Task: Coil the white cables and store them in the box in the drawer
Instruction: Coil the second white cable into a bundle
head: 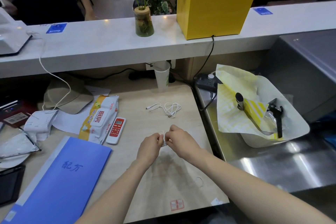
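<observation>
- Step in hand, by judgement: coiling the first white cable (164, 139). Left hand (150, 143) and right hand (179, 139) both pinch it, held just above the desk (181, 174).
- Second white cable (166, 108): loose on the desk, well beyond the hands, uncoiled.
- Next move calls for: finishing the wraps, securing the bundle. Box and drawer not in view.
- Writing: blue folder (61, 174), "配方"; wipes pack (101, 116), "厨房"; remote control (116, 130), display too small to read.
</observation>
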`<state>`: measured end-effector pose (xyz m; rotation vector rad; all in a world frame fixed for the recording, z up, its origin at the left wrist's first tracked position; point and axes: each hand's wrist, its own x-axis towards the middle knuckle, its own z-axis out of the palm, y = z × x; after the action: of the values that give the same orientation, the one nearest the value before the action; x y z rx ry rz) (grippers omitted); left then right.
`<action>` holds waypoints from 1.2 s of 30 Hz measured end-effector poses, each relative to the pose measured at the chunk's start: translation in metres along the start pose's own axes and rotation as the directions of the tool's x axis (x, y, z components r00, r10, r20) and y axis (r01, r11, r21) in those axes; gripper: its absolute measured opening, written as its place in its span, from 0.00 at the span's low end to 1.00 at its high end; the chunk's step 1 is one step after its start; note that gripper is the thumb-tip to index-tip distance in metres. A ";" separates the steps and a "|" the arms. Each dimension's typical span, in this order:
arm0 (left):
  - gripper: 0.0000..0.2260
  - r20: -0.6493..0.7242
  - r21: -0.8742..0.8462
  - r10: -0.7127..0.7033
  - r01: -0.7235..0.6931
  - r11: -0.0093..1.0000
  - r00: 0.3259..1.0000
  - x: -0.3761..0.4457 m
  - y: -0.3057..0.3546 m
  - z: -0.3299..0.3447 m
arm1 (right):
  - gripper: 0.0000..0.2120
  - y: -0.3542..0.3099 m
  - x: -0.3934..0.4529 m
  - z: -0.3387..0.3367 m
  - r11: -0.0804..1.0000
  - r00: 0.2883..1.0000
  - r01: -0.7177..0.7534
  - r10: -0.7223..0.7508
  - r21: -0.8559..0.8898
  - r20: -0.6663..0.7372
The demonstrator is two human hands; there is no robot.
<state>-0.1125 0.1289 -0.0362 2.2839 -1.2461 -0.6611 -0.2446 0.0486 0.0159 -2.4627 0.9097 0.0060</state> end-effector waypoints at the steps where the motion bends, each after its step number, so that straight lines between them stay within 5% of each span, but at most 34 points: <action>1: 0.16 0.000 0.005 0.009 -0.009 1.000 1.000 0.000 0.000 0.001 | 0.08 0.000 0.001 0.000 1.000 1.000 0.006 -0.006 0.011 0.005; 9: 0.19 0.005 0.020 0.073 -0.073 0.997 0.997 0.001 -0.002 0.000 | 0.04 0.008 0.008 -0.004 0.950 0.975 -0.224 0.214 0.218 0.069; 15: 0.20 0.062 -0.125 0.143 -0.134 0.983 0.988 0.003 -0.002 -0.003 | 0.05 0.017 0.013 -0.007 0.868 0.950 -0.311 0.294 0.387 0.105; 24: 0.13 0.245 -0.318 0.175 -0.092 0.944 0.954 0.004 -0.004 -0.008 | 0.05 0.023 0.013 -0.010 0.844 0.930 -0.366 0.340 0.391 0.138; 36: 0.07 0.239 -0.347 0.226 -0.134 0.928 0.944 0.003 0.001 -0.013 | 0.03 0.025 0.016 -0.012 0.856 0.938 -0.345 0.317 0.385 0.137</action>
<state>-0.1046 0.1278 -0.0261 1.8238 -1.3374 -1.0584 -0.2494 0.0168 0.0118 -1.8913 1.1658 0.0201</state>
